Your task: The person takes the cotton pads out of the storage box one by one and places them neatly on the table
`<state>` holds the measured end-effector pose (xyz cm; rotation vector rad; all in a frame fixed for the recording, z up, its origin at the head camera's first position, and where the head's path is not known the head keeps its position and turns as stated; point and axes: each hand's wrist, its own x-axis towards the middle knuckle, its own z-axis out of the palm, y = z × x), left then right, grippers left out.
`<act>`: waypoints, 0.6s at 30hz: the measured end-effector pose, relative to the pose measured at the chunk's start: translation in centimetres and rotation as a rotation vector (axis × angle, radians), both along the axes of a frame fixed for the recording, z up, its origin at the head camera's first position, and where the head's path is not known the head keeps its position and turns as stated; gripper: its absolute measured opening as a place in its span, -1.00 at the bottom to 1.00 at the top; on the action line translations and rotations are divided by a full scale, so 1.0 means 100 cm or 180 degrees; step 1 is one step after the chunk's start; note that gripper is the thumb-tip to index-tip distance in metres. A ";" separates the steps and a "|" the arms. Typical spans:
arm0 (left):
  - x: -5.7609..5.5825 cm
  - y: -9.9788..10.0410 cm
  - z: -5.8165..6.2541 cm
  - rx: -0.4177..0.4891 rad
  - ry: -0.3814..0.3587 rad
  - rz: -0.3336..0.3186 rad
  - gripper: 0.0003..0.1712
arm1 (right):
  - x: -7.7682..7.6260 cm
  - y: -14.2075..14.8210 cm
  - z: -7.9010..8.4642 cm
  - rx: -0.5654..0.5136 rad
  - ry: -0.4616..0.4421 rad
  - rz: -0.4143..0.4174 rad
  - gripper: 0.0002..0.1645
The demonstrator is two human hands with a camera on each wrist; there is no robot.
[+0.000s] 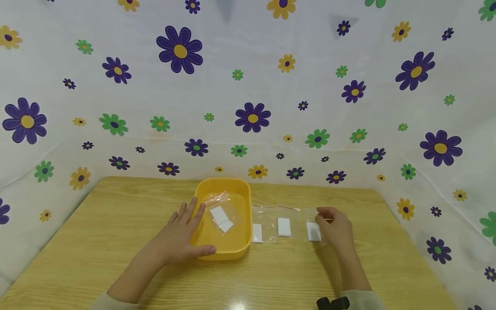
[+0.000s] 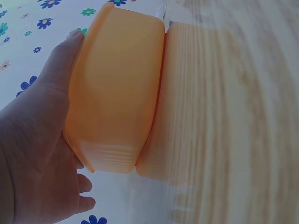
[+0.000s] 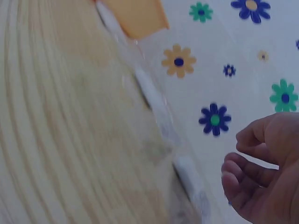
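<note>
My left hand [image 1: 180,237] rests spread on the near left rim of a yellow plastic basin [image 1: 244,254], fingers straight and thumb along its front. In the left wrist view the basin's outer wall [image 2: 117,88] stands beside that hand. Inside the basin lie clear zip bags with white folded pieces [image 1: 221,218] in them. To its right, several clear zip bags lie in a row, each with a white piece [image 1: 284,227] inside. Over the rightmost bag [image 1: 314,231] hovers my right hand [image 1: 337,230], fingers loosely curled, with nothing seen between them in the right wrist view.
A wooden table [image 1: 147,200] carries everything. Behind it and at both sides hangs a white cloth [image 1: 217,90] printed with purple, green and yellow flowers. A black strap piece [image 1: 333,303] sits at the right sleeve.
</note>
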<state>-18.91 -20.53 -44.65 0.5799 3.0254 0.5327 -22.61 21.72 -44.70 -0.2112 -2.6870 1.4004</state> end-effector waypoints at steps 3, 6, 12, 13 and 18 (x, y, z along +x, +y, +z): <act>0.001 0.000 0.000 -0.0016 -0.0021 -0.0005 0.38 | -0.001 -0.020 0.003 -0.0545 -0.0004 0.0180 -0.59; 0.001 0.001 0.000 -0.0026 -0.0022 -0.0009 0.38 | -0.002 -0.043 0.006 -0.1159 -0.0055 0.0372 -0.61; 0.001 0.001 0.001 -0.0015 0.0004 -0.0005 0.38 | -0.001 -0.083 0.013 -0.1897 -0.0237 0.0814 -0.62; 0.001 0.001 0.001 -0.0012 0.0007 -0.0003 0.38 | -0.001 -0.089 0.014 -0.1957 -0.0247 0.0898 -0.62; 0.000 0.000 -0.001 -0.0061 0.0010 0.0027 0.39 | -0.003 -0.116 0.025 -0.2090 -0.0294 0.1208 -0.61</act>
